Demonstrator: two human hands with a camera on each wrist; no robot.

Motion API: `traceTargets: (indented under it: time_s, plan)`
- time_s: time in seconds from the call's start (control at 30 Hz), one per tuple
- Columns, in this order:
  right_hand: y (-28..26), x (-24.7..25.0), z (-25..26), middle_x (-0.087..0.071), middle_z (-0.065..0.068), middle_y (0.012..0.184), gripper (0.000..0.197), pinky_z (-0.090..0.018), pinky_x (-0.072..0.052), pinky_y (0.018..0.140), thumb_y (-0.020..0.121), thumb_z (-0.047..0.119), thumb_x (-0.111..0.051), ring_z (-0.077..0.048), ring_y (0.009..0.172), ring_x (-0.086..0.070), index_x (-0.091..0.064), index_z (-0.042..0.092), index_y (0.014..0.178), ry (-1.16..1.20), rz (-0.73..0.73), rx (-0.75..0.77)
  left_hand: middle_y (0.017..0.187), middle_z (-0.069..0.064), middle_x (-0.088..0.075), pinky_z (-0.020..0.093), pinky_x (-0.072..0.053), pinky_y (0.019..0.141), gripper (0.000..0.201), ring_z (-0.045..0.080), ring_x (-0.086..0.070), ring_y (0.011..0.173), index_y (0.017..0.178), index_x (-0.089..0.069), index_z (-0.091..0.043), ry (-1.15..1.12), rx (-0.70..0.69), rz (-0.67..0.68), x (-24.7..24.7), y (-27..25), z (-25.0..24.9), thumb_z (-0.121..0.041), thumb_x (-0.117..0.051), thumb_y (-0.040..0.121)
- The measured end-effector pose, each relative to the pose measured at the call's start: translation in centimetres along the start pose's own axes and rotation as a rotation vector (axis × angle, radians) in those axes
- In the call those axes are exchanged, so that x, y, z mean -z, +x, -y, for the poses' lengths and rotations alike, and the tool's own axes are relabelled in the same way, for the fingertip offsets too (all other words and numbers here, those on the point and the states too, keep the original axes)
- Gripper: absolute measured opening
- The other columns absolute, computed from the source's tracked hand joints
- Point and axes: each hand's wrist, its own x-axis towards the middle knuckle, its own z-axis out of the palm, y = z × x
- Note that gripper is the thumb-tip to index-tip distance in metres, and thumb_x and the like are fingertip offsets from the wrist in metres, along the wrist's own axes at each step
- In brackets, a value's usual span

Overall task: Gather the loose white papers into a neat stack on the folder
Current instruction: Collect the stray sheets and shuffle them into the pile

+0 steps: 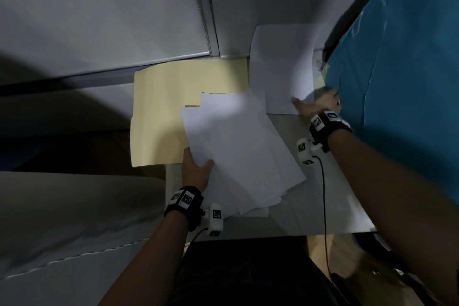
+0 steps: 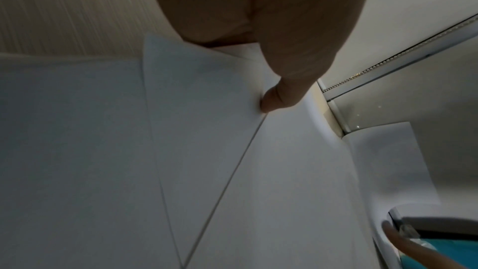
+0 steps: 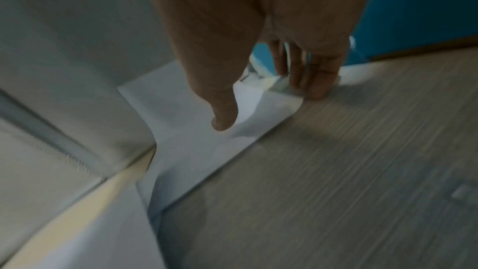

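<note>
A cream folder (image 1: 159, 112) lies flat on the table against the back partition. A fanned bunch of white papers (image 1: 236, 151) lies partly over its right side. My left hand (image 1: 196, 169) pinches the bunch at its near left edge, thumb (image 2: 279, 97) on top and fingers hidden beneath. One loose white sheet (image 1: 280, 69) lies at the back right, its far end curling up the wall. My right hand (image 1: 315, 105) reaches to that sheet's near right corner. Its fingers (image 3: 318, 81) touch the corner while the thumb (image 3: 223, 118) hovers over the sheet (image 3: 186, 130), apart from it.
A blue panel (image 1: 397, 82) stands close on the right, just beside my right hand. Grey partition walls (image 1: 99, 20) close off the back. The wood-grain table (image 1: 323, 181) ends at a front edge (image 1: 273, 233) near my body. Wrist-camera cables (image 1: 323, 194) trail over it.
</note>
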Motion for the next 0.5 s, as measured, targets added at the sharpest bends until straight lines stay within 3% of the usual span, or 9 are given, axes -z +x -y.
traceTargets:
  time_s: [0.07, 0.13, 0.23, 0.3, 0.33, 0.4, 0.47, 0.5]
  plan:
    - [0.6, -0.9, 1.0, -0.013, -0.024, 0.166, 0.128, -0.054, -0.028, 0.122, 0.077, 0.061, -0.082, -0.040, 0.153, -0.018, -0.006, -0.003, 0.160, -0.087, 0.062, -0.010, 0.122, 0.003, -0.061, 0.038, -0.052, 0.094, 0.053, 0.022, -0.061, 0.109, 0.137, -0.052, -0.009, 0.005, 0.000, -0.009, -0.1, 0.0, -0.1, -0.004, -0.075, 0.090]
    - [0.8, -1.7, 1.7, -0.025, -0.023, 0.163, 0.119, -0.046, -0.037, 0.118, 0.077, 0.051, -0.085, -0.039, 0.149, -0.030, -0.017, -0.002, 0.159, 0.000, 0.103, -0.012, 0.121, 0.003, -0.062, 0.037, -0.052, 0.093, 0.052, 0.023, -0.062, 0.108, 0.137, -0.052, -0.010, 0.036, 0.009, -0.024, -0.2, 0.0, -0.2, -0.006, -0.075, 0.090]
    - [0.9, -1.9, 1.7, -0.058, -0.017, 0.141, 0.070, -0.031, -0.051, 0.098, 0.082, 0.025, -0.081, -0.033, 0.127, -0.059, -0.052, 0.003, 0.141, 0.215, 0.120, -0.006, 0.117, 0.006, -0.067, 0.036, -0.055, 0.088, 0.044, 0.028, -0.066, 0.103, 0.128, -0.057, -0.012, 0.130, 0.046, -0.071, -0.4, 0.1, -0.3, -0.016, -0.075, 0.088]
    - [0.3, -1.3, 1.8, -0.066, -0.016, 0.127, 0.045, -0.024, -0.048, 0.087, 0.086, 0.027, -0.068, -0.032, 0.117, -0.065, -0.061, 0.008, 0.126, 0.256, 0.029, 0.054, 0.115, 0.008, -0.067, 0.046, -0.056, 0.093, 0.042, 0.032, -0.064, 0.104, 0.118, -0.061, -0.014, 0.251, 0.027, -0.121, -0.5, 0.4, -0.3, -0.029, -0.073, 0.081]
    - [-0.1, -0.8, 1.7, -0.068, -0.017, 0.121, 0.037, -0.025, -0.047, 0.085, 0.089, 0.027, -0.063, -0.033, 0.115, -0.066, -0.061, 0.011, 0.122, 0.260, -0.043, 0.112, 0.118, 0.010, -0.063, 0.050, -0.054, 0.095, 0.043, 0.034, -0.061, 0.109, 0.116, -0.061, -0.013, 0.340, 0.019, -0.142, -0.6, 0.5, -0.2, -0.032, -0.073, 0.080]
    - [-1.4, 0.6, 1.3, -0.067, -0.019, 0.113, 0.037, -0.032, -0.048, 0.091, 0.100, 0.020, -0.058, -0.034, 0.113, -0.061, -0.057, 0.006, 0.134, 0.308, -0.176, 0.255, 0.128, 0.015, -0.051, 0.051, -0.049, 0.098, 0.044, 0.038, -0.050, 0.118, 0.118, -0.061, -0.006, 0.444, 0.004, -0.207, -1.0, 0.5, -0.6, -0.031, -0.074, 0.084]
    - [-3.0, 1.9, 0.4, -0.062, -0.009, 0.100, 0.036, -0.031, -0.049, 0.095, 0.103, 0.019, -0.057, -0.022, 0.099, -0.056, -0.056, 0.004, 0.136, 0.408, -0.249, 0.341, 0.130, 0.015, -0.047, 0.052, -0.048, 0.101, 0.050, 0.036, -0.046, 0.120, 0.121, -0.058, -0.006, 0.365, 0.016, -0.249, -1.3, 0.0, -1.7, -0.037, -0.076, 0.086]
    - [-3.4, 2.1, -0.1, -0.061, -0.005, 0.094, 0.029, -0.034, -0.053, 0.094, 0.102, 0.020, -0.058, -0.018, 0.093, -0.055, -0.060, 0.007, 0.128, 0.451, -0.275, 0.364, 0.130, 0.013, -0.046, 0.052, -0.048, 0.102, 0.062, 0.034, -0.045, 0.122, 0.123, -0.055, -0.008, 0.321, 0.043, -0.254, -1.4, -0.1, -1.9, -0.045, -0.080, 0.081]
